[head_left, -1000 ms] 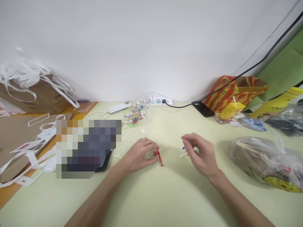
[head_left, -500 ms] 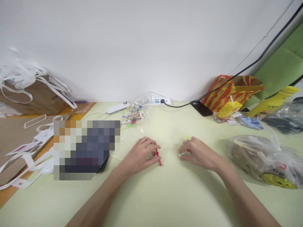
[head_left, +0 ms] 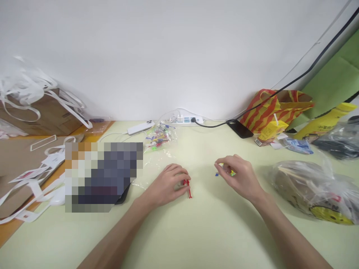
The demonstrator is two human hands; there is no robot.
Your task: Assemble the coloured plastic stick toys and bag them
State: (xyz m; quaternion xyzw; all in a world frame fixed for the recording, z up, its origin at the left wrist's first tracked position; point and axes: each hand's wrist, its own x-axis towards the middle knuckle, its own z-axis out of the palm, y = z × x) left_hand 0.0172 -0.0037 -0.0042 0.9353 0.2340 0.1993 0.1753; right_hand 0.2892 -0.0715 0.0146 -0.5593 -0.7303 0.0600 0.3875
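My left hand [head_left: 165,185] rests on the pale green table [head_left: 179,231] with its fingertips closed on a small red plastic pick [head_left: 187,188], whose tip touches the table. My right hand [head_left: 238,175] hovers a little above the table to the right, fingers pinched around several small coloured plastic picks [head_left: 224,172]; blue, yellow and green bits show between the fingers. A clear plastic bag of coloured picks [head_left: 158,140] lies behind my left hand.
A blurred dark object [head_left: 103,175] lies left of my left hand. White straps and a cardboard box [head_left: 39,112] are at far left. A power strip [head_left: 183,120], phone [head_left: 239,129], striped bag [head_left: 276,106], yellow carton [head_left: 270,130] and filled plastic bag [head_left: 314,188] sit behind and right.
My right hand dropped to the table half a second ago and has now lifted again, holding the small coloured picks. My left hand stayed in place on the red pick.
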